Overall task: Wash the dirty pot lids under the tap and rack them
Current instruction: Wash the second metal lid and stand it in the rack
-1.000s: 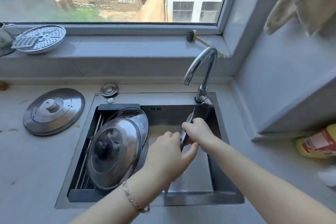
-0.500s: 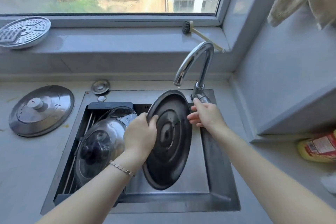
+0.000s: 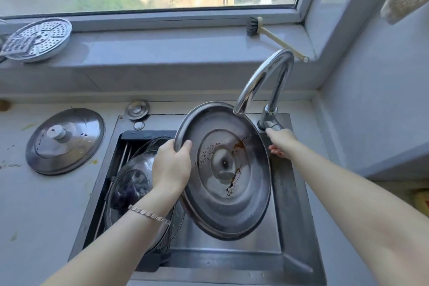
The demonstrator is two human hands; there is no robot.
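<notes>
Head view: my left hand (image 3: 171, 167) grips the rim of a stained steel pot lid (image 3: 227, 204), held tilted over the sink (image 3: 294, 204) beneath the tap spout (image 3: 262, 79). My right hand (image 3: 282, 141) touches the tap lever (image 3: 272, 125); whether its fingers clasp the lever I cannot tell. A glass lid (image 3: 130, 183) leans in the sink's left half.

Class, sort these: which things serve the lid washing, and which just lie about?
Job: stained lid, left hand gripping it, right hand at tap, sink, rack, glass lid, steel lid.
Lying about: brush, steamer plate, sink plug.
</notes>
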